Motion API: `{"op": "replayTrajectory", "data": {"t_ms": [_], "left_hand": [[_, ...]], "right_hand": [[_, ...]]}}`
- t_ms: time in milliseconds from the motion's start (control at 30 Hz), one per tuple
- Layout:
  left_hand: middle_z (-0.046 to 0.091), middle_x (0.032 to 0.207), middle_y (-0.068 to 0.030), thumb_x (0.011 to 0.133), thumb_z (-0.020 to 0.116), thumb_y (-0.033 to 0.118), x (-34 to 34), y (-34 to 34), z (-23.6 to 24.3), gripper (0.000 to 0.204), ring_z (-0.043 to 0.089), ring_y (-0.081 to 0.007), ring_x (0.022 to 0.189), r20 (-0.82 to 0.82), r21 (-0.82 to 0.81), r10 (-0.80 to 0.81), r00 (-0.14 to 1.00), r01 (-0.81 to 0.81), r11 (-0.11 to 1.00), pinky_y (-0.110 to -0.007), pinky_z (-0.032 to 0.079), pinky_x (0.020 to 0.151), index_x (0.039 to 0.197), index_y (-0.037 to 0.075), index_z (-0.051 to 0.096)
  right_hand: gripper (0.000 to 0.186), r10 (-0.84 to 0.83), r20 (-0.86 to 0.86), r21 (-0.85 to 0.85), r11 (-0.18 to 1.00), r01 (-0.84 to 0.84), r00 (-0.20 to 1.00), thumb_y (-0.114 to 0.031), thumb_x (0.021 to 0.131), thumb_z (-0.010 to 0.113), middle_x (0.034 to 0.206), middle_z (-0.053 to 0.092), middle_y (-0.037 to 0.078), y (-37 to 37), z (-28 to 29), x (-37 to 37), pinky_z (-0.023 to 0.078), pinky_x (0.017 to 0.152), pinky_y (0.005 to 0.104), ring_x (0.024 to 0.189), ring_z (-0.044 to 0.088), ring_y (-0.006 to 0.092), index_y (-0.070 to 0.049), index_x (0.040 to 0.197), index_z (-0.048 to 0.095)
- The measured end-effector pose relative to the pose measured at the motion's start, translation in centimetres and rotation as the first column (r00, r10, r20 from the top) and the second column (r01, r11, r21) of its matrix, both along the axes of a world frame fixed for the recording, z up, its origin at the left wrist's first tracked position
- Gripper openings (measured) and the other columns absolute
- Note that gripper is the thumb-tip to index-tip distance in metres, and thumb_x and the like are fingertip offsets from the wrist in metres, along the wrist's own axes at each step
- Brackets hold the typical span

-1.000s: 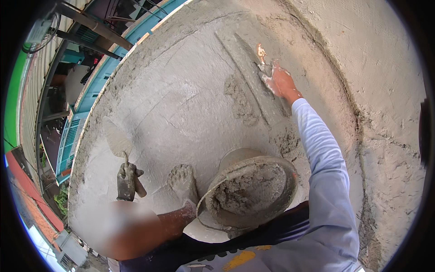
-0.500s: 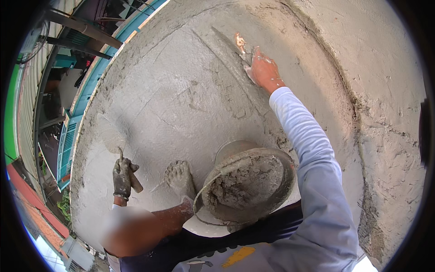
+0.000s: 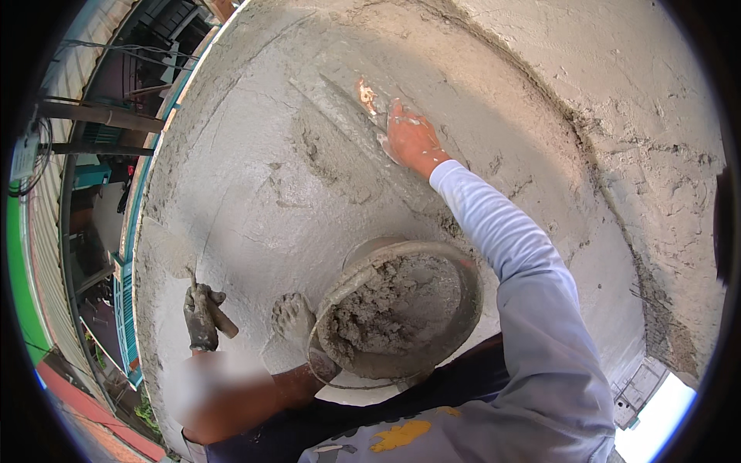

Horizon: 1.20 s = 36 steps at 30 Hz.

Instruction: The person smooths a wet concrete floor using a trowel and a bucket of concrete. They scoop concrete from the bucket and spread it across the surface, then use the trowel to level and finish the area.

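Note:
My right hand (image 3: 414,140), bare and smeared with cement, is closed round the handle of a long, cement-coated plastering float (image 3: 356,117). The float lies slantwise on wet grey mortar (image 3: 247,201), and its handle shows a worn, pale orange end. At the lower left my left hand (image 3: 202,316), in a dark, dirty glove, grips a pointing trowel (image 3: 171,253) by its wooden handle. The trowel's blade is grey with mortar and points away from me. Between my hands, closer to my body, a bucket (image 3: 401,370) stands tilted with lumpy mortar (image 3: 378,312) inside.
My bare, cement-covered foot (image 3: 293,315) rests on the surface beside the bucket. Rough, broken mortar (image 3: 309,143) lies left of the float. A raised ridge (image 3: 579,135) runs along the right. Beyond the left edge are poles (image 3: 100,116), wires and a roof below.
My right hand has drawn the float leftward and a little nearer. The rough patch beside it looks larger. My left hand still holds the trowel, and the whole view has shifted somewhat.

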<state>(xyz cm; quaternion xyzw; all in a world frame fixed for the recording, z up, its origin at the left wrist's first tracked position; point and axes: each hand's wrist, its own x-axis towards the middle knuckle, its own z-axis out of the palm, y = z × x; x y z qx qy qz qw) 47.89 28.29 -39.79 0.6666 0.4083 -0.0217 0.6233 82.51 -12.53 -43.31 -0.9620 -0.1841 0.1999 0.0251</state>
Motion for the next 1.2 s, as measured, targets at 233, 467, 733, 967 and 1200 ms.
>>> {"op": "replayTrajectory", "data": {"t_ms": [233,467,733,967,1200], "left_hand": [[0.059,0.080,-0.0046,0.094,0.059,0.030,-1.2,-0.8,-0.5,0.024,0.064,-0.0207,0.077,-0.072,-0.048,-0.068,0.995,0.064,0.997,-0.038,0.054,0.080,0.101,0.007,0.054],[0.059,0.072,-0.0030,0.097,0.055,0.026,-2.0,0.2,2.1,0.018,0.062,-0.0170,0.069,-0.063,0.126,-0.090,0.994,0.097,0.987,-0.032,0.052,0.074,0.094,0.008,0.054],[0.060,0.071,-0.0038,0.097,0.055,0.025,-2.5,-1.2,0.7,0.016,0.062,-0.0188,0.068,-0.096,0.046,-0.126,0.987,0.131,0.990,-0.035,0.052,0.072,0.096,0.009,0.055],[0.059,0.070,-0.0024,0.096,0.056,0.024,1.8,-2.1,3.3,0.015,0.062,-0.0166,0.068,-0.133,0.205,-0.258,0.957,0.282,0.937,-0.031,0.052,0.073,0.096,0.009,0.054],[0.062,0.079,-0.0060,0.097,0.056,0.029,5.1,-2.9,5.9,0.022,0.063,-0.0170,0.075,-0.152,0.174,-0.505,0.850,0.526,0.833,-0.033,0.052,0.073,0.100,0.008,0.055]], "right_hand": [[0.072,-0.213,0.021,-0.070,0.974,0.214,0.977,-0.035,0.093,0.056,0.132,0.052,0.023,-7.8,0.3,1.3,0.039,0.104,0.0438,0.123,0.051,0.0353,0.004,0.144,0.026],[0.077,-0.541,0.015,-0.142,0.831,0.537,0.841,-0.042,0.093,0.052,0.132,0.052,0.026,-20.0,0.7,-4.2,0.038,0.105,0.0436,0.125,0.050,0.0363,0.008,0.144,0.022],[0.075,-0.343,0.018,0.122,0.933,0.339,0.939,-0.038,0.093,0.051,0.139,0.046,0.024,-13.1,2.1,-3.7,0.031,0.111,0.0454,0.131,0.043,0.0370,0.004,0.147,0.021],[0.076,-0.536,-0.038,-0.034,0.844,0.535,0.843,-0.044,0.093,0.052,0.135,0.051,0.022,-24.2,0.3,-8.5,0.034,0.108,0.0433,0.128,0.047,0.0355,-0.001,0.148,0.021],[0.083,-0.727,0.056,-0.040,0.683,0.729,0.684,-0.044,0.090,0.056,0.121,0.057,0.031,-33.6,1.0,-20.6,0.039,0.104,0.0440,0.117,0.053,0.0422,0.007,0.145,0.021]]}}
